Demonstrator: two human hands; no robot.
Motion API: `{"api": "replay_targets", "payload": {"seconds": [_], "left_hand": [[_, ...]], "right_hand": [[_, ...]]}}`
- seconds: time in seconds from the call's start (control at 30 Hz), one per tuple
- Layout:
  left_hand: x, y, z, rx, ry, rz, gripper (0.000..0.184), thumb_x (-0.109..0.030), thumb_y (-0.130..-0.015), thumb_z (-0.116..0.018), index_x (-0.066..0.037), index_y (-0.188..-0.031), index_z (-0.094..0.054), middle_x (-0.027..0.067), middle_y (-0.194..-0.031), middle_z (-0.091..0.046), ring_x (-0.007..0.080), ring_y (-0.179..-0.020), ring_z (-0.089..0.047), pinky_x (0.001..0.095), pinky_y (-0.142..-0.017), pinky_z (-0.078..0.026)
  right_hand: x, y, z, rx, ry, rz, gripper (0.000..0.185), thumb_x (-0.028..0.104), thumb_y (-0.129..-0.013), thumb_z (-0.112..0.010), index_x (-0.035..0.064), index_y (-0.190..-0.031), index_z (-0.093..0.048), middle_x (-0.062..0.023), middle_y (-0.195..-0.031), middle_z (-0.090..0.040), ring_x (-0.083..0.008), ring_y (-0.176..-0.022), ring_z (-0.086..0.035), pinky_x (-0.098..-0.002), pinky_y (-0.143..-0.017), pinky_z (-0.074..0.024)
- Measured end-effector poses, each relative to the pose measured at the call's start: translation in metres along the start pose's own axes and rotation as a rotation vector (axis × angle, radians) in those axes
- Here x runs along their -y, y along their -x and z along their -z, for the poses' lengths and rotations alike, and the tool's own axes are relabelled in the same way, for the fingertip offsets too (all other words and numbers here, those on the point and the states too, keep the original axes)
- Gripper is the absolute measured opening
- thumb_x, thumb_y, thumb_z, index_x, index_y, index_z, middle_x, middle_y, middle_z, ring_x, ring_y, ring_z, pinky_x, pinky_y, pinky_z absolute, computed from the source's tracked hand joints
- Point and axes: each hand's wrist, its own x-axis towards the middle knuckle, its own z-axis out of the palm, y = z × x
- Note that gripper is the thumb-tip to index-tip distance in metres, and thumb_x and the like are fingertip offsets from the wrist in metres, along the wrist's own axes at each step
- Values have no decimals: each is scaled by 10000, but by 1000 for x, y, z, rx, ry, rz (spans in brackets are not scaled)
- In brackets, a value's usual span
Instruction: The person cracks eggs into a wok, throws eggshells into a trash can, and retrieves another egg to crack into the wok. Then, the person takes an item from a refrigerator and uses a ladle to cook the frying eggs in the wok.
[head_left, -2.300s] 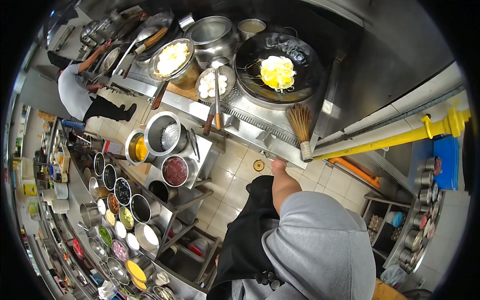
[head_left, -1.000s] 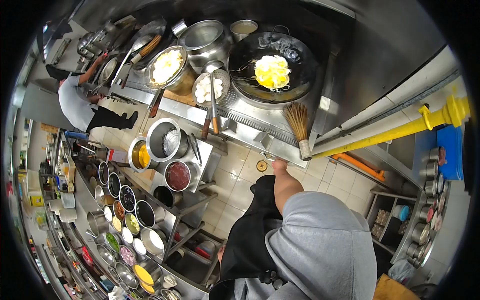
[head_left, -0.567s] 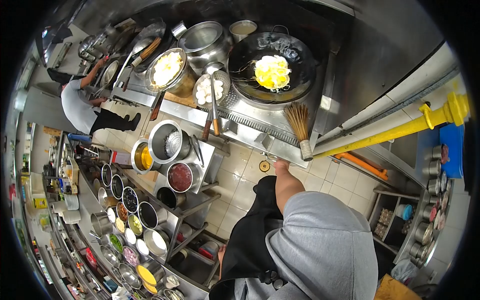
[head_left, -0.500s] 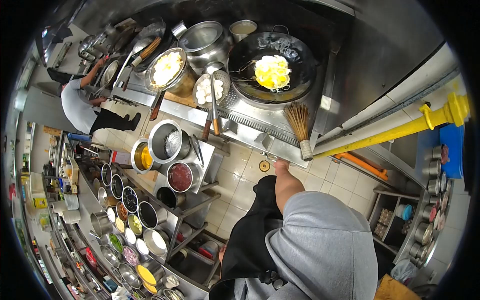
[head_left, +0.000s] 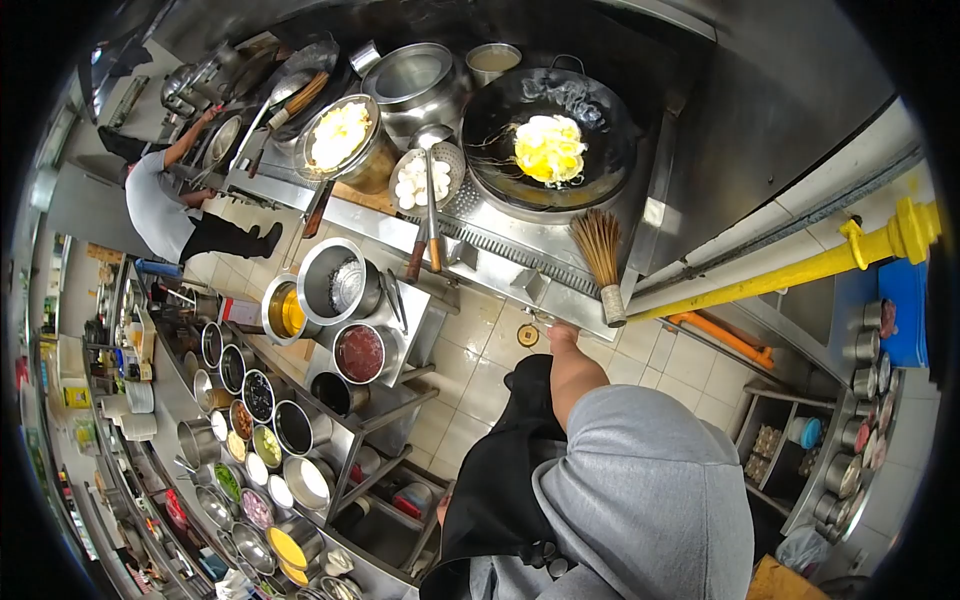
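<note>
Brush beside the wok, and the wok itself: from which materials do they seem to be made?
Brush: probably bamboo or similar plant fibre, matte tan; it shows thin, stiff strands and a pale bound end.
Wok: likely iron or carbon steel, dark with a slight sheen; its surface catches highlights, but the exact metal stays open.

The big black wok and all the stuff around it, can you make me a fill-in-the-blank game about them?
1. In the black wok, the food is white and ____.
2. The small round pieces in the strainer are coloured ____.
3. The shorter pipe below the yellow pipe is coloured ____.

Missing words, in order: yellow; white; orange.
</note>
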Motion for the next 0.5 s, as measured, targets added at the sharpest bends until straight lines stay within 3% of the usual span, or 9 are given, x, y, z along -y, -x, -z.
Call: {"api": "replay_targets", "payload": {"seconds": [0.07,0.13,0.27,0.3,0.37,0.4,0.47,0.5], "left_hand": [[-1,0,-1,-2,-5,0,407,-332,-959,-585,53,-1040,-686,189,-920,-719,310,-854,-673,418,-763,-489],[-2,0,-1,-4,-11,2,407,-334,-958,-586,53,-1038,-687,190,-922,-719,311,-856,-673,419,-765,-489],[4,-7,-5,-12,-24,-1,409,-337,-956,-588,52,-1036,-689,192,-927,-719,313,-858,-673,420,-768,-488],[3,-8,-6,-20,-29,6,410,-338,-955,-588,51,-1035,-689,193,-928,-720,314,-859,-673,420,-769,-488],[-1,-8,-11,-57,-47,26,418,-347,-950,-593,50,-1035,-693,198,-936,-719,322,-857,-672,423,-770,-489],[1,-12,-16,-53,-37,32,418,-347,-950,-593,50,-1035,-693,198,-936,-719,322,-857,-672,423,-770,-489],[4,-25,-21,-184,-53,-194,413,-343,-952,-594,35,-1085,-691,187,-952,-723,307,-869,-670,403,-801,-495],[0,-28,-18,-178,-47,-191,413,-343,-952,-594,35,-1085,-691,187,-952,-723,307,-869,-670,403,-801,-495]], "right_hand": [[-1,-1,10,192,263,84,566,295,-928,-537,111,-1457,-451,-47,-1551,-397,-185,-1438,-343,-260,-1165,-273],[13,14,36,276,267,91,526,279,-916,-561,87,-1402,-501,-85,-1470,-464,-229,-1289,-453,-313,-1004,-382],[94,151,187,609,-136,-169,451,248,-891,-609,41,-1292,-601,-162,-1307,-600,-316,-990,-673,-419,-681,-599],[96,155,179,658,321,145,408,218,-843,-604,32,-1201,-668,-180,-1235,-651,-338,-993,-682,-444,-752,-580],[107,166,171,890,941,815,367,228,-741,-583,-6,-975,-743,-226,-1043,-704,-351,-963,-687,-449,-830,-530],[116,184,175,847,870,781,353,252,-789,-574,-11,-956,-738,-216,-985,-713,-368,-916,-690,-467,-801,-531],[152,216,188,733,707,965,337,285,-846,-559,4,-908,-732,-212,-911,-711,-397,-864,-680,-490,-767,-522],[176,235,210,691,520,1001,345,299,-868,-548,0,-868,-719,-218,-871,-702,-412,-839,-671,-495,-751,-522]]}}
